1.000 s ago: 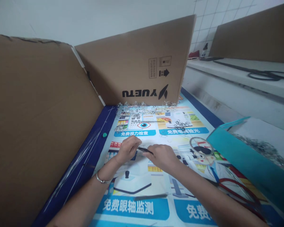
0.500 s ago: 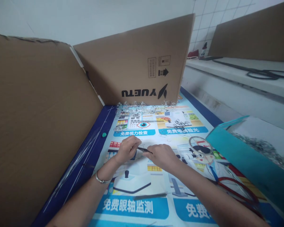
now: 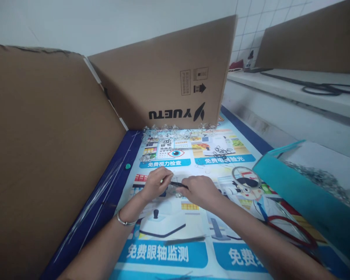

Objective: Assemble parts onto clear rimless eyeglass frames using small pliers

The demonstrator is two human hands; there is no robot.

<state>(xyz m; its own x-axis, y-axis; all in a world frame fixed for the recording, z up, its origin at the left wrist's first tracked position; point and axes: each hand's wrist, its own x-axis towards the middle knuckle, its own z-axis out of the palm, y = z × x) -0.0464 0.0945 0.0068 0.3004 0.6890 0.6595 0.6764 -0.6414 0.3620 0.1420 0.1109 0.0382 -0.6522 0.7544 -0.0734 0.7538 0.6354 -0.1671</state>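
Observation:
In the middle of the printed sheet my left hand (image 3: 157, 183) is closed in a pinch, its fingertips hiding whatever small thing they hold. My right hand (image 3: 200, 190), just to its right, wraps round a dark slim tool (image 3: 177, 184) that looks like pliers. The tool's narrow end points left and reaches close to the left fingertips. Just under the tool shows a small clear, shiny piece (image 3: 179, 195). Beyond the hands lie bent dark wire loops (image 3: 222, 151) and a row of clear, glinting wire pieces (image 3: 175, 132).
Cardboard panels (image 3: 163, 77) stand behind and on the left. Straight thin wires (image 3: 96, 202) lie along the blue left edge. On the right are a teal box (image 3: 297, 182) with tangled wire (image 3: 321, 179), a clear ring (image 3: 246, 177) and a red loop (image 3: 291, 229).
Both hands stay nearly in place with the tool between them. A small shiny piece now shows under the tool. The whole view has shifted slightly.

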